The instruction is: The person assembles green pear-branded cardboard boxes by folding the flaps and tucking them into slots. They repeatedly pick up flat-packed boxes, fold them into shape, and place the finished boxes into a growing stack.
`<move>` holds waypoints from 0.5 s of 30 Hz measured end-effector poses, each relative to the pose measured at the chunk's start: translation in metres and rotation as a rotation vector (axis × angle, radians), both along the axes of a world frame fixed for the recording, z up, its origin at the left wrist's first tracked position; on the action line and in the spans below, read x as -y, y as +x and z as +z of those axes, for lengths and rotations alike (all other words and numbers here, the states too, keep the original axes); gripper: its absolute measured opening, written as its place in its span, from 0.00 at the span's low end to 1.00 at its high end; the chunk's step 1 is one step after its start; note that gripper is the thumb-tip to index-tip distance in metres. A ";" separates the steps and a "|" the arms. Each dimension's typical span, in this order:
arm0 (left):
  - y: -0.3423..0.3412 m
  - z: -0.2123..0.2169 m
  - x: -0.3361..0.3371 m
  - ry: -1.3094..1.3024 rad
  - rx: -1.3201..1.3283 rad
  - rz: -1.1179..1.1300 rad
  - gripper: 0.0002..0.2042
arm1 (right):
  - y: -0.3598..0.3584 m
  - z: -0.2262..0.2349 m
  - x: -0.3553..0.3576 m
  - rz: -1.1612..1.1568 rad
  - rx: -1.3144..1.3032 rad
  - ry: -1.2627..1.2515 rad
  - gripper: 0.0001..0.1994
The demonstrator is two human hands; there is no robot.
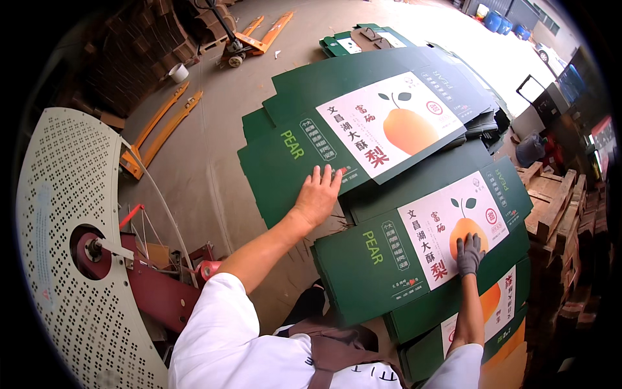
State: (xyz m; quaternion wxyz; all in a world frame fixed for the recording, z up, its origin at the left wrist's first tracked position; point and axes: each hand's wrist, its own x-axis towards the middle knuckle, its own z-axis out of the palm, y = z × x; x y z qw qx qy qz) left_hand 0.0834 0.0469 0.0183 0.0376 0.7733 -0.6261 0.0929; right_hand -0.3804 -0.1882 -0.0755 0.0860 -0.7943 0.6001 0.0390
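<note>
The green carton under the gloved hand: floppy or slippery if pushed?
The carton under the right hand is probably light for its size, since it lies flat. It may flex, being broad and thin-looking. It could slide over the lower carton, as its printed face looks smooth.

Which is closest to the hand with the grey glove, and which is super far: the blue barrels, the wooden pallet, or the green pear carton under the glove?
1. Green pear carton: right under the gloved right hand, touching it.
2. Wooden pallet: off to the right.
3. Blue barrels: way off in the background, upper right.
</note>
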 end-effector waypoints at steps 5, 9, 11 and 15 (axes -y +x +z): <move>-0.081 -0.002 -0.039 -0.027 0.003 -0.020 0.26 | 0.159 0.044 -0.076 -0.425 1.400 0.736 0.40; -0.069 0.007 -0.025 -0.097 0.032 -0.078 0.24 | 0.239 0.072 -0.071 -0.298 1.390 0.640 0.14; -0.037 0.016 -0.009 -0.101 0.058 -0.102 0.23 | 0.271 0.103 -0.063 -0.373 1.388 0.611 0.13; -0.019 0.020 -0.026 -0.054 -0.118 -0.095 0.26 | 0.290 0.104 -0.054 -0.333 1.162 0.607 0.12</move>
